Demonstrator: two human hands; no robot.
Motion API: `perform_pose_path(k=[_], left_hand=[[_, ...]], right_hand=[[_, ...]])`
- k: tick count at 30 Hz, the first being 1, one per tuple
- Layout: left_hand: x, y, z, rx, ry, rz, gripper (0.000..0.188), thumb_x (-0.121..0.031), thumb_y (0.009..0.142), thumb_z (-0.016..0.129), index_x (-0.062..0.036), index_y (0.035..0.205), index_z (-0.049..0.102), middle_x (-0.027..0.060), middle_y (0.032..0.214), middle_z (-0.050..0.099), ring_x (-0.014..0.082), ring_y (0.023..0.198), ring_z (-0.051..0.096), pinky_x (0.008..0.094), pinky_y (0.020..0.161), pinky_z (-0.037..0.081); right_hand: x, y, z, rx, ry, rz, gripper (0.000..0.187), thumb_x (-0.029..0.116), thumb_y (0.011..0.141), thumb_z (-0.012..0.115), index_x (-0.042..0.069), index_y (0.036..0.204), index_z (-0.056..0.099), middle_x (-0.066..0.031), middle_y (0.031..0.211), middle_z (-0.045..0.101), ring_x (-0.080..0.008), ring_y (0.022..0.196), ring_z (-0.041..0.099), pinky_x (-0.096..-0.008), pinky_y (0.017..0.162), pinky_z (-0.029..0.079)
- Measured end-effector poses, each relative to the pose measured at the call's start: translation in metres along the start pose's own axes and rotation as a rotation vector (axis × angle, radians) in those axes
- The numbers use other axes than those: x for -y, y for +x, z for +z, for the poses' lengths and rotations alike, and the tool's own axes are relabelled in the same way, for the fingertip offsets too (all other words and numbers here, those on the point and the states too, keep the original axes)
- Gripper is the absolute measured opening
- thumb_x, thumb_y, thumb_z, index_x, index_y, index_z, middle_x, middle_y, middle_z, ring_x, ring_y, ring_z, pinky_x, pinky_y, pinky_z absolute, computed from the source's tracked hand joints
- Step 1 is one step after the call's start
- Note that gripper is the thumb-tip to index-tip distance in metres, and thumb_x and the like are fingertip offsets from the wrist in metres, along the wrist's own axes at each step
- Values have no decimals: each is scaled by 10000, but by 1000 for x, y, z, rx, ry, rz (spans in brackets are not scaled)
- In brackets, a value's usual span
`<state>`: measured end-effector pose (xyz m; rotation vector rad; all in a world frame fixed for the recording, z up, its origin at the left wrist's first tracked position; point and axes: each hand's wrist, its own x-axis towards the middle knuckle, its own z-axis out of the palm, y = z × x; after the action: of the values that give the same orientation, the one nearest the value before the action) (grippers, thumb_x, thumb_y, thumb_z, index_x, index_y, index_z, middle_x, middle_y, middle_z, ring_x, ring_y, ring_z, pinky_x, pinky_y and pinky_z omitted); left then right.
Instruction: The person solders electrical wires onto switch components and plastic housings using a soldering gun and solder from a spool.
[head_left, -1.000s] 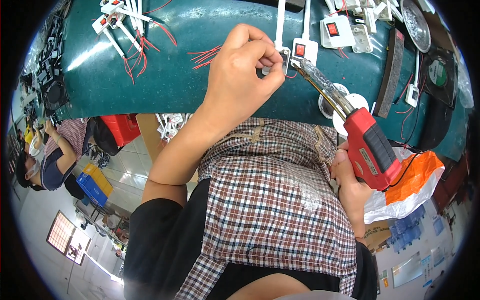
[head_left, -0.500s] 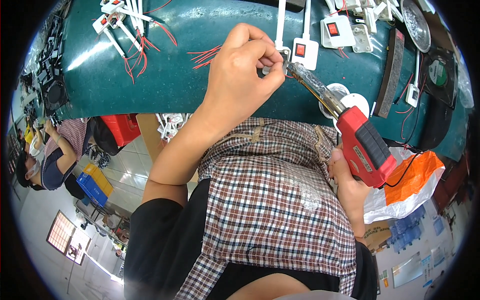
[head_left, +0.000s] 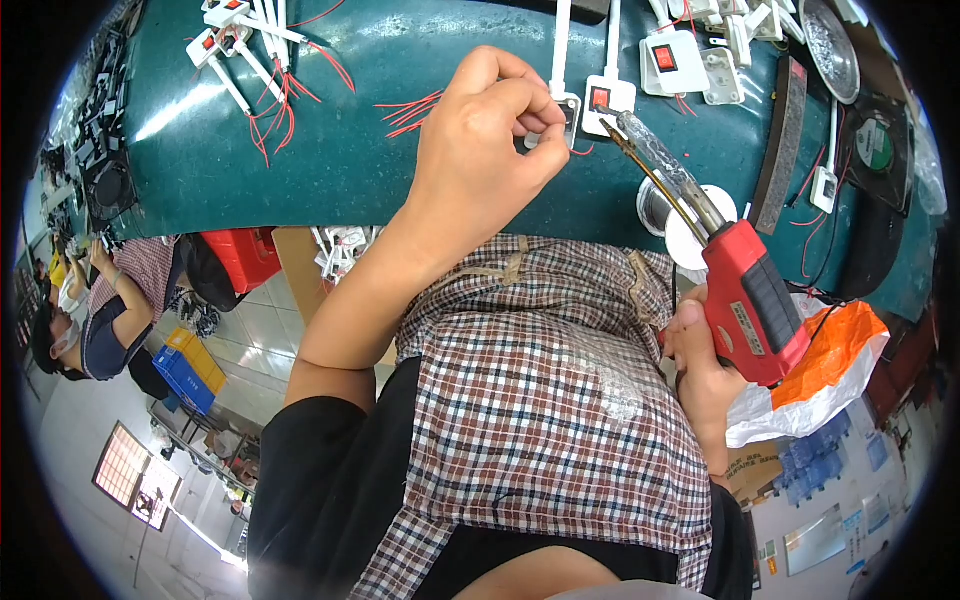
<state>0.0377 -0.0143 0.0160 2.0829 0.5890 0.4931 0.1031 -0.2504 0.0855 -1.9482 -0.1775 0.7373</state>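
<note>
My left hand is closed in a pinch over a small open white switch housing with a white stem, lying on the green table. What its fingertips hold is hidden; a short red wire shows beside the thumb. In my right hand is a red soldering gun, gripped by its handle. Its tip points up and left, apart from the housing, just below a white housing with a red switch. Under the barrel lies a spool of solder wire.
Loose red wires lie left of my hand. White switch pieces with red wires are at the far left, more housings at the far right. A dark bar, metal dish and black fan stand right. Another person works at left.
My right hand has drawn the soldering gun right and slightly down, so its tip has come away from the housing under my left fingers. My left hand has stayed in place.
</note>
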Motion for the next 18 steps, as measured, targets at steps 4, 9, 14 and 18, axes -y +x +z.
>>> perform_pose_path(k=[4, 9, 14, 18], left_hand=[[1, 0, 0, 1, 0, 3, 77, 18, 739, 709, 10, 813, 689, 75, 972, 598, 107, 724, 631, 227, 661, 514], [-2, -1, -2, 7, 1, -18, 103, -5, 754, 724, 2, 852, 690, 75, 983, 595, 109, 740, 627, 231, 668, 509], [3, 8, -33, -52, 75, -85, 156, -155, 835, 706, -95, 978, 685, 65, 931, 588, 173, 754, 627, 299, 685, 518], [18, 5, -75, 27, 288, -169, 133, -141, 813, 729, -72, 918, 685, 54, 845, 598, 170, 727, 605, 305, 666, 493]], right_hand=[[3, 0, 2, -4, 30, 13, 99, 60, 912, 623, -22, 922, 568, -36, 697, 541, -59, 481, 424, -232, 457, 389], [4, 0, 2, 3, 53, -5, 93, 59, 914, 615, -19, 912, 564, -38, 678, 533, -60, 464, 404, -233, 456, 386], [4, -1, 2, -13, 80, 11, 102, 65, 910, 623, -17, 914, 562, -37, 662, 526, -62, 462, 402, -230, 455, 381], [1, -2, 0, -11, 110, 15, 108, 66, 908, 626, -18, 912, 559, -34, 653, 520, -62, 463, 402, -231, 455, 380]])
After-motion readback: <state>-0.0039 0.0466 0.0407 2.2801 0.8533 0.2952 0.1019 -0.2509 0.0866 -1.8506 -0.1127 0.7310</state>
